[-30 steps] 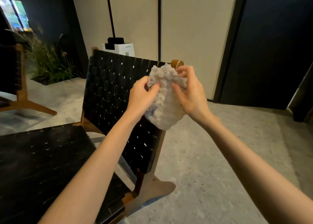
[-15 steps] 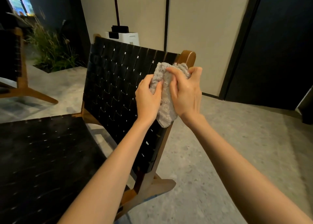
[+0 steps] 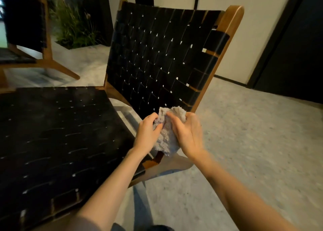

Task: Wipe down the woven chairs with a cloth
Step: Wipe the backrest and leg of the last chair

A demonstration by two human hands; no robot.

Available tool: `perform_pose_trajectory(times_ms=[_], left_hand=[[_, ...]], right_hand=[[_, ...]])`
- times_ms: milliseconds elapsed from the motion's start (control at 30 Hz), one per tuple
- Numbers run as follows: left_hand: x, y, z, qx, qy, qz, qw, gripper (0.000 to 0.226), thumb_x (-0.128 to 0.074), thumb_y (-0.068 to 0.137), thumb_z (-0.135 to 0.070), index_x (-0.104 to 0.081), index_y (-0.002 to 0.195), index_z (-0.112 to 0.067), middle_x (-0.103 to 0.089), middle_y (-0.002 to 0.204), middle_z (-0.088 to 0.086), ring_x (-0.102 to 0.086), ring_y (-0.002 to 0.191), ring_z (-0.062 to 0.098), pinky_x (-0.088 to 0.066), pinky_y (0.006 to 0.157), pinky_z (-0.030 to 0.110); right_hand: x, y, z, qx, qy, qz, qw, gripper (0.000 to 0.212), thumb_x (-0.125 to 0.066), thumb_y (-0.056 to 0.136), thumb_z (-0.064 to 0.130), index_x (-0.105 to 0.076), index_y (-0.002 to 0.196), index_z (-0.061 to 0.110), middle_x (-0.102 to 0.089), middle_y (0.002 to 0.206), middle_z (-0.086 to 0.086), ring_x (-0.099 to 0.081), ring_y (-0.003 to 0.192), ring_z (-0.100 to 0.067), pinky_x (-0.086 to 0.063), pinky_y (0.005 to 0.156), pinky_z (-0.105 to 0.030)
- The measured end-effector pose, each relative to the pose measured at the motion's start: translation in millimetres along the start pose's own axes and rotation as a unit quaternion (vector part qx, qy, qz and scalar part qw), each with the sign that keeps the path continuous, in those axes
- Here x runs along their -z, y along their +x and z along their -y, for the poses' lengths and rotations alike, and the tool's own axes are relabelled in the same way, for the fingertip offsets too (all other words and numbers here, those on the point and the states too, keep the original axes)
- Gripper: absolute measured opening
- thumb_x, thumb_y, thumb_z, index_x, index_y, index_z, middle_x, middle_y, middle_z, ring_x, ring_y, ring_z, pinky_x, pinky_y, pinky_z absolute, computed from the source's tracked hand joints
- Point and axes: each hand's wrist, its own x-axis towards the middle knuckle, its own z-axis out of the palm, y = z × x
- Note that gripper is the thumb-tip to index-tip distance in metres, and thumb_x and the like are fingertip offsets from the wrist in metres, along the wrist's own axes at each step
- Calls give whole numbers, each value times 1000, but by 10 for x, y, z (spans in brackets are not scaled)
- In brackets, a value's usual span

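Speckled grey concrete floor (image 3: 253, 143) fills the right of the frame, with pale wall panels behind. Two black woven-strap chairs with wooden frames show: the near chair (image 3: 157, 55) across the centre and left, and the far chair (image 3: 26, 20) at upper left beside one clump of tall green grass (image 3: 73, 26). One fluffy grey cloth (image 3: 167, 136) is bunched at lower centre, before the backrest's lower corner. Both forearms reach forward. The left hand (image 3: 146, 134) grips the cloth's left side with curled fingers, and the right hand (image 3: 188, 134) clasps its right side
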Motion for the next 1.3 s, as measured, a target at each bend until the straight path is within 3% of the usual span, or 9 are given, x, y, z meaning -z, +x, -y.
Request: perform_pose_trajectory(times_ms=[100, 200, 400, 533, 600, 733, 967, 1167, 1300], left_hand=[[2, -235, 243, 26, 50, 36, 998, 9, -61, 89, -12, -54, 85, -13, -52, 74, -7, -53, 67, 6, -36, 55, 12], [7, -460, 515, 61, 107, 97, 988, 5, -64, 87, -14, -60, 85, -10, -60, 79, 2, -61, 82, 23, -42, 64, 27], [10, -623, 716, 82, 97, 101, 987, 27, -65, 88, -18, -68, 113, -9, -68, 110, 7, -61, 107, 19, -48, 88, 32], [58, -741, 762, 74, 112, 77, 988, 35, -64, 89, -22, -64, 122, -11, -67, 117, 7, -59, 111, 20, -48, 95, 36], [80, -833, 743, 47, 136, 55, 988, 35, -64, 89, -23, -63, 123, -12, -66, 118, 6, -59, 111, 19, -48, 93, 31], [54, -1007, 671, 12, 118, 41, 992, 36, -62, 91, -25, -62, 124, -14, -64, 120, 4, -59, 110, 16, -47, 90, 27], [-185, -1275, 531, -33, 1, 82, 996, 17, -62, 89, -30, -65, 105, -24, -65, 99, -13, -60, 93, 2, -39, 70, 5], [-331, -1372, 435, -21, -109, 101, 989, 13, -63, 88, -33, -55, 97, -27, -62, 96, -15, -55, 93, -13, -43, 70, 3], [-466, -1490, 523, 15, -29, 144, 989, 25, -67, 86, -29, -50, 105, -33, -56, 111, -6, -56, 97, 5, -47, 75, 15]], right_hand=[[-259, -288, -199, -60, -41, 24, 997, 52, -53, 87, 63, -46, 63, 17, -49, 61, -2, -47, 56, -15, -30, 51, -29], [-545, -699, -357, -92, -64, 30, 993, 47, -52, 89, 58, -33, 60, 27, -38, 60, 7, -38, 56, -11, -23, 51, -26], [-886, -1115, -509, -111, -96, -3, 989, 38, -39, 87, 69, -41, 75, 33, -48, 75, 13, -49, 71, -8, -47, 65, -39], [-886, -1256, -481, -5, -163, 51, 985, 17, -42, 96, 46, -55, 95, 35, -48, 84, 17, -51, 77, -7, -51, 69, -39], [-796, -1301, -440, 77, -183, 76, 977, 26, -43, 98, 29, -64, 112, 22, -50, 91, 5, -49, 80, -13, -48, 67, -32], [-449, -1217, -378, 51, -137, 225, 963, 26, -50, 96, 24, -58, 121, 21, -54, 105, 1, -51, 95, -14, -35, 78, -20], [130, -1260, -314, -32, -184, 268, 945, 60, -73, 81, 35, -40, 130, 25, -49, 127, 2, -46, 111, -20, -45, 94, -40], [342, -1370, -282, -26, -195, 308, 931, 12, -64, 89, 27, -60, 85, 16, -57, 93, 0, -54, 81, -16, -41, 67, -30], [365, -1359, -302, -55, -226, 285, 930, 9, -60, 91, 19, -59, 85, 13, -66, 86, -7, -60, 78, -24, -48, 69, -38]])
